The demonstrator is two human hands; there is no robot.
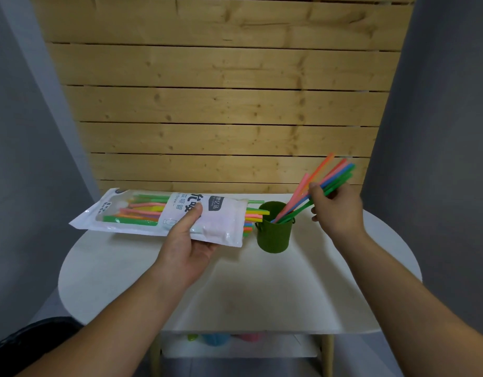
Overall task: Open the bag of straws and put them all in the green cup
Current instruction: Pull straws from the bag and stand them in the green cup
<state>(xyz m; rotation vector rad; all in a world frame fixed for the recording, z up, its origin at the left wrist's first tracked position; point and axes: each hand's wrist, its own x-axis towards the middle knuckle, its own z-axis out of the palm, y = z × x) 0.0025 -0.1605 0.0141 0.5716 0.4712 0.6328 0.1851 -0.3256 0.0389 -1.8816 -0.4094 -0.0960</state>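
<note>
Right hand: fingers pinched on a bunch of straws, which is tilted with its lower ends inside the green cup. Left hand: grips the bag from below, thumb on top, roughly level over the white bench. Bag mouth faces the cup, just beside its rim. Other straws poke out of the mouth.
</note>
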